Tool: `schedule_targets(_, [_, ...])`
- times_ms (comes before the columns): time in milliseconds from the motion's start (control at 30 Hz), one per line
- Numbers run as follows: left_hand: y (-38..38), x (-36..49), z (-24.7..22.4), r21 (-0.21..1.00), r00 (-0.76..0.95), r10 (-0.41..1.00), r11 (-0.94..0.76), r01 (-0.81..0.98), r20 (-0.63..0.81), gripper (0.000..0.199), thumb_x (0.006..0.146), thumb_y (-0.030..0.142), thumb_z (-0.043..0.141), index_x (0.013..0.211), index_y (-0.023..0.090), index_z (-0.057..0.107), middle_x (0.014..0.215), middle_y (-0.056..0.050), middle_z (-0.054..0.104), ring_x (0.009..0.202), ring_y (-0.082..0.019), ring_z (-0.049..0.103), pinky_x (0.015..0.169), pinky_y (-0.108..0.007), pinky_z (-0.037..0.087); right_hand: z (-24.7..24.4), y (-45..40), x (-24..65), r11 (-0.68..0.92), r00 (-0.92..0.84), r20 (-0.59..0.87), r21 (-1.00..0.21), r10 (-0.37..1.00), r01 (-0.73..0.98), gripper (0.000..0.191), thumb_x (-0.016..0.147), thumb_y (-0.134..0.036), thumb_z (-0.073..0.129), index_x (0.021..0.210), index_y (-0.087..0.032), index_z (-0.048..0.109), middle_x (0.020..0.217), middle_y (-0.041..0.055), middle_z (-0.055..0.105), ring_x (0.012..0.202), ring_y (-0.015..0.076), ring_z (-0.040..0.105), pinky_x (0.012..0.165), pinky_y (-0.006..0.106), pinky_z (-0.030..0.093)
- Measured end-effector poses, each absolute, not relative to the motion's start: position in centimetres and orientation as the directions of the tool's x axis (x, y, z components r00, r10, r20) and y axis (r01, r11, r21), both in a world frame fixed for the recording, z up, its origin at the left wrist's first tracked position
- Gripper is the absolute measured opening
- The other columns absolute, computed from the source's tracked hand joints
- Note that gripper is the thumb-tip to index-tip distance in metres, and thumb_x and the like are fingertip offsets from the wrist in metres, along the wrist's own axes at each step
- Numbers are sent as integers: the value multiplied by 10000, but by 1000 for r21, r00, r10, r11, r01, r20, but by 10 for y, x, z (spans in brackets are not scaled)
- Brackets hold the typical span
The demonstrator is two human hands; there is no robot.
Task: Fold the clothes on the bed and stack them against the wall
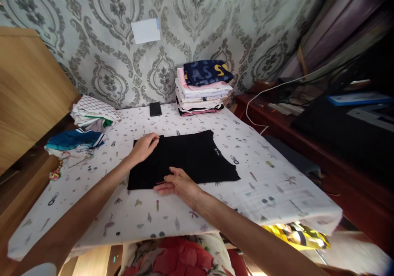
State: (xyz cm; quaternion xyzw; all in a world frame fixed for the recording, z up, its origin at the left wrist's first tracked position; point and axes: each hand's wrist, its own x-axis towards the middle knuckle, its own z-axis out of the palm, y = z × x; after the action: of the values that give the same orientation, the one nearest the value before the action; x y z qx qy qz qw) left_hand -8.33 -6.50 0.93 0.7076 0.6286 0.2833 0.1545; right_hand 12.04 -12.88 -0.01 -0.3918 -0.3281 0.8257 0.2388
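A black T-shirt [187, 157], folded flat, lies on the table with its neckline toward the right and a small pale print near the collar. At its far edge is my left hand [143, 148], fingers closed together on the cloth near the upper left. My right hand [181, 185] rests at the near edge, its thumb raised and its fingers stretched out along the fabric. A bit of black cloth shows between these fingers; whether they grip it is unclear.
A stack of folded clothes [203, 91] stands against the wall, beside a black phone-like object [155, 109]. Crumpled white patterned clothes [94, 110] and a blue garment [74, 140] lie at the left. A white cable [255, 99] hangs over the reddish desk [261, 112] at right.
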Motion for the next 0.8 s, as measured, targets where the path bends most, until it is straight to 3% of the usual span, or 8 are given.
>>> schedule_targets(100, [-80, -76, -6, 324, 149, 976, -194, 926, 159, 498, 978, 444, 419, 1374, 163, 526, 1514, -153, 494, 1436, -279, 412, 1185, -457, 318, 4, -131, 122, -681, -586, -505, -724, 633, -112, 572, 919, -57, 507, 1413, -61, 220, 749, 78, 733, 653, 185, 754, 687, 308, 605])
schedule_targets(233, [-82, -71, -26, 155, 190, 978, -202, 967, 89, 617, 1008, 481, 363, 1527, 149, 348, 1626, -164, 307, 1527, -270, 226, 1228, -499, 202, 8, -127, 133, -628, -589, -506, -778, 630, -3, 467, 922, -130, 526, 1352, -93, 348, 768, 70, 736, 622, 164, 722, 639, 291, 579])
schedule_targets(333, [-81, -73, -30, 146, 207, 972, -222, 964, 114, 624, 1015, 504, 333, 1548, 180, 316, 1627, -153, 308, 1527, -263, 228, 1223, -500, 212, 11, -115, 142, -330, -542, -391, -920, 744, 211, 367, 930, -226, 516, 1278, -117, 477, 687, 13, 685, 508, 133, 618, 517, 247, 491])
schedule_targets(400, [-81, -75, -30, 164, 206, 972, -223, 961, 115, 625, 1012, 506, 340, 1551, 191, 312, 1628, -150, 305, 1528, -264, 224, 1222, -509, 209, 14, -106, 140, 9, -490, -164, -944, 856, 331, 341, 927, -264, 511, 1243, -141, 544, 695, 0, 664, 531, 129, 583, 543, 252, 478])
schedule_targets(500, [-83, -77, -29, 185, 214, 972, -230, 955, 99, 598, 1008, 426, 374, 1553, 188, 306, 1632, -157, 292, 1532, -264, 210, 1221, -525, 201, 17, -92, 120, 399, -499, 177, -833, 848, 382, 356, 934, -247, 471, 1258, -148, 582, 967, 79, 709, 837, 178, 662, 784, 317, 533])
schedule_targets(567, [-85, -79, -28, 193, 236, 966, -252, 948, 101, 603, 989, 338, 406, 1563, 203, 283, 1631, -157, 297, 1531, -262, 215, 1218, -534, 199, 17, -84, 98, 538, -565, 271, -752, 779, 381, 414, 950, -231, 437, 1337, -129, 545, 1260, 153, 649, 1157, 229, 609, 993, 387, 485])
schedule_targets(667, [-89, -87, -29, 184, 233, 965, -252, 950, 123, 632, 964, 275, 424, 1574, 242, 262, 1625, -139, 322, 1521, -265, 246, 1215, -552, 189, 10, -73, 67, 578, -608, 223, -659, 762, 482, 498, 996, -262, 399, 1459, -82, 440, 1522, 216, 447, 1438, 270, 385, 1163, 458, 333])
schedule_targets(800, [-94, -108, -29, 150, 89, 986, -110, 983, 139, 548, 993, 314, 372, 1531, 208, 369, 1591, -147, 387, 1496, -283, 307, 1210, -565, 197, -6, -65, 51, 566, -609, 109, -524, 786, 637, 554, 1020, -311, 421, 1490, -17, 399, 1563, 244, 380, 1506, 282, 267, 1223, 459, 215])
